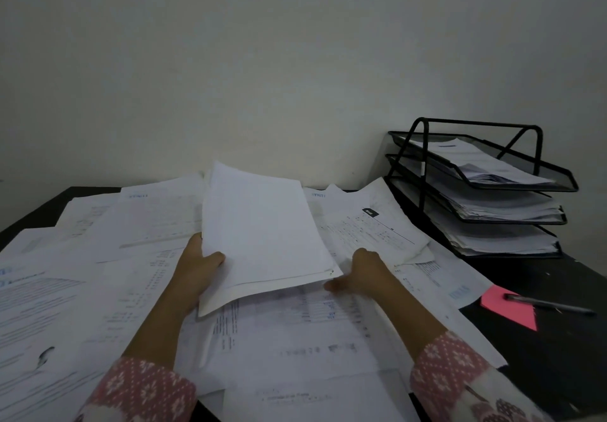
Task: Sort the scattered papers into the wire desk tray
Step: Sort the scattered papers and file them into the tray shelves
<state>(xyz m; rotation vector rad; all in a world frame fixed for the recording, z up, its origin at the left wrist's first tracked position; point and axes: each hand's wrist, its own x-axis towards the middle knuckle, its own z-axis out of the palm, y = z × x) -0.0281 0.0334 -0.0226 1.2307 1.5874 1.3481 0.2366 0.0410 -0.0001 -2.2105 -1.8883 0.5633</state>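
Note:
A thin stack of white papers (262,234) is lifted above the desk in front of me. My left hand (197,267) grips its lower left edge, thumb on top. My right hand (364,273) holds its lower right corner, with the fingers tucked under the sheets. Many printed sheets (108,290) lie scattered across the dark desk below and around the stack. The black three-tier wire desk tray (565,188) stands at the back right, each tier holding papers.
A pink sticky note (505,310) and a dark pen (551,305) lie on the bare dark desk (542,362) at the right, in front of the tray. A plain wall rises right behind the desk. Patterned pink sleeves cover both forearms.

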